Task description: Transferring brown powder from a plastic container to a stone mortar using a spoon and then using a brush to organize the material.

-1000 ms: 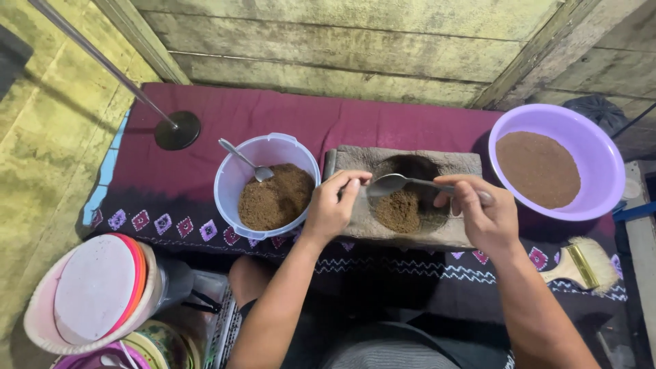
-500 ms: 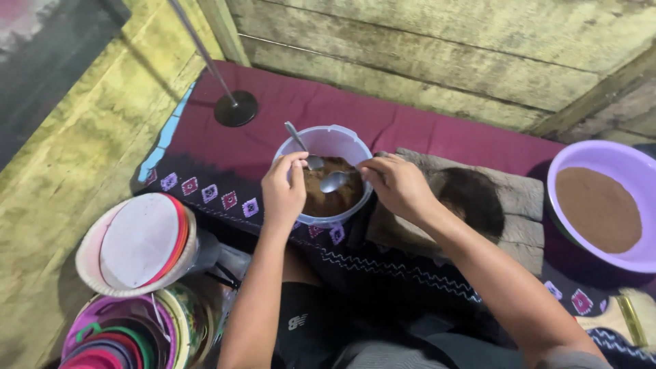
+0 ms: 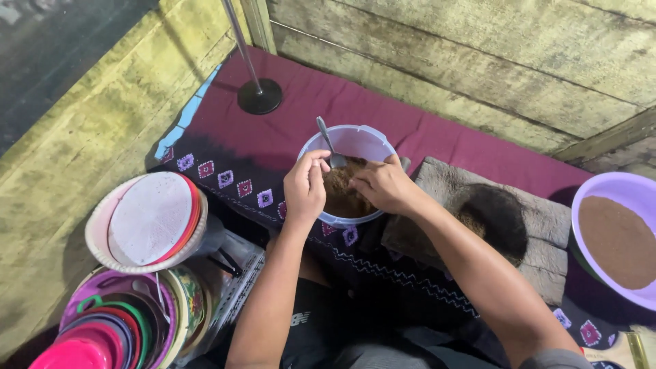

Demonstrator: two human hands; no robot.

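Observation:
A small lavender bowl (image 3: 355,140) of brown powder (image 3: 339,195) sits on a maroon cloth (image 3: 437,140). A metal spoon (image 3: 325,140) leans in it, handle up and to the left. Both my hands hover over the bowl. My left hand (image 3: 305,186) has its fingers pinched together just above the powder, next to the spoon's head. My right hand (image 3: 383,183) is curled shut over the bowl's right side. The second spoon it carried is hidden under the fingers.
Right of the bowl lies a grey grinding stone (image 3: 533,222) with a dark hollow. A large purple bowl (image 3: 593,188) of brown powder stands at the far right. A black-footed metal pole (image 3: 260,96) is behind, stacked plastic plates (image 3: 147,219) and coloured lids (image 3: 109,328) at my left.
Both hands moved left from the grinding stone to the small bowl, my right hand carrying a spoon. The view followed left; the hands now sit lower over the powder.

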